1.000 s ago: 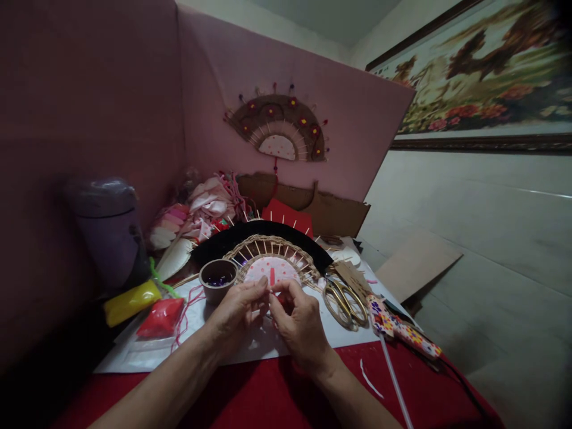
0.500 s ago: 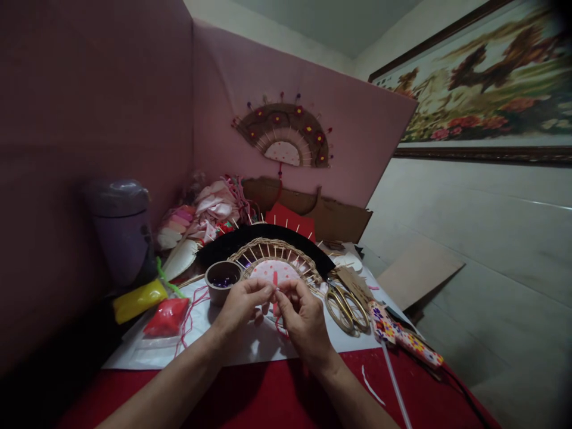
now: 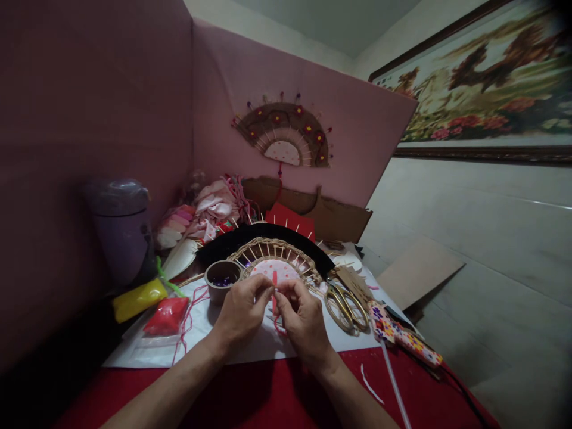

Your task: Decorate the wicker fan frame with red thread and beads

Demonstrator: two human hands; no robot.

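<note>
Left hand [image 3: 242,308] and right hand [image 3: 300,313] both pinch a tiny piece [image 3: 276,291] — too small to identify — fingertips together, I'd judge, for fine control; it's held before my fan [image 3: 263,269], near the bowl [image 3: 214,295].

Dim overall, falling nearly to black at the lower left. Brightest on the white sheet [image 3: 210,351] and the pale wall [image 3: 491,232], with a thin streak of glare along a tile seam [image 3: 545,204] at right. Lit from out of view. Shadowed softly on the red tabletop [image 3: 257,396] between the forearms [image 3: 179,375]. Smeared on the purple tumbler [image 3: 120,238], stretched toward the edges, dark in the upper right corner. Too murky at the fingers [image 3: 286,305] for fine detail.
</note>
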